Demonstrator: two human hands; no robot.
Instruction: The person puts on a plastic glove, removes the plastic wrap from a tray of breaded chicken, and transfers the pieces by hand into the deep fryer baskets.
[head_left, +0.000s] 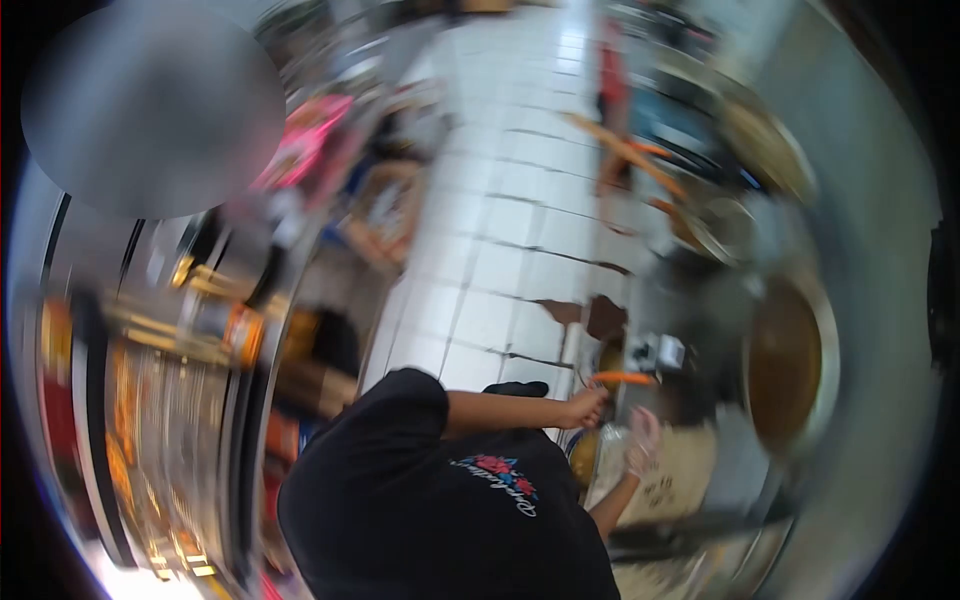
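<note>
Though the whole view is smeared and tilted, the left hand (586, 408) can be made out closed around the near end of an orange stick (624, 378), its fingers curled together on it. The stick points away from the body towards a small grey object (658, 352) too blurred to name. Just beside and below, the right hand (643, 438) looks pale, perhaps gloved in clear film. It hovers over a paper bag (672, 486) with dark print, and I cannot tell whether its fingers are spread or bent.

Judging by its slim, straight outline, the stick is probably light and stiff, most likely a handle or utensil. The end grip seen here would give reach but little control at the far tip, and taking it nearer the middle would steady it. Near cooking it may be greasy, so a full wrap should hold better than a fingertip pinch. The bag looks thin and soft and would crumple, so it wants support from beneath.

A wide pan (786, 365) with brown contents sits further right, and cracked floor tiles (500, 250) run behind.
</note>
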